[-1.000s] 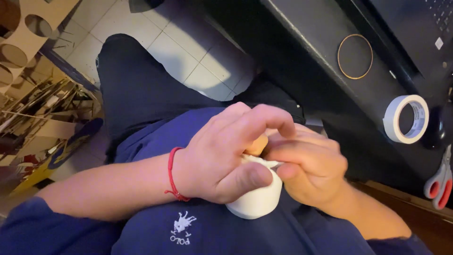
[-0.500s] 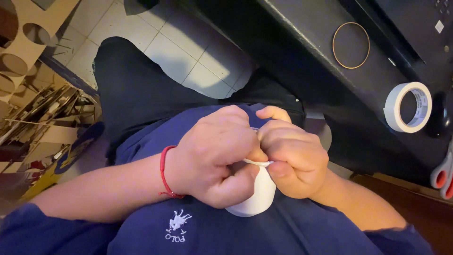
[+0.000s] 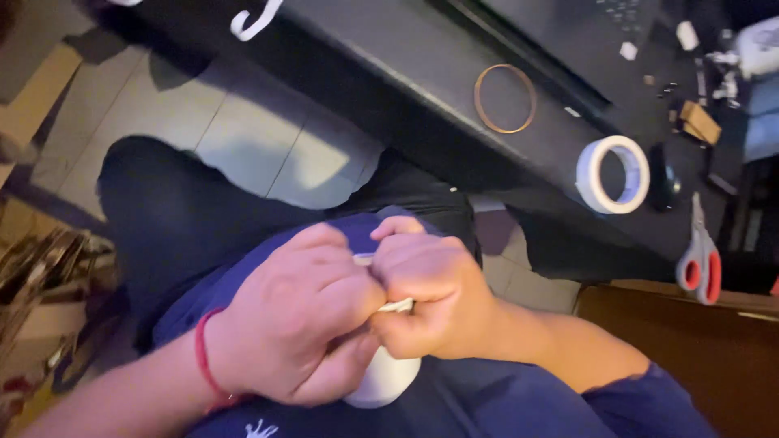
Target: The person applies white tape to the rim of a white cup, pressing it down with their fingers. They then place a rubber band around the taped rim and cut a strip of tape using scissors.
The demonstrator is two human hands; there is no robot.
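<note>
White rounded object (image 3: 381,381) is resting in a seated person's lap, the left hand (image 3: 296,324) clenching around it to steady it while the right hand (image 3: 426,304) is pinching its thin rim.

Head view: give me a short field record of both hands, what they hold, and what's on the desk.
left hand: wrapped around the small white rounded object, red string bracelet at the wrist
right hand: fist closed on the object's top edge
place: over the lap
black desk: white tape roll, thin brown ring, red-handled scissors
</note>
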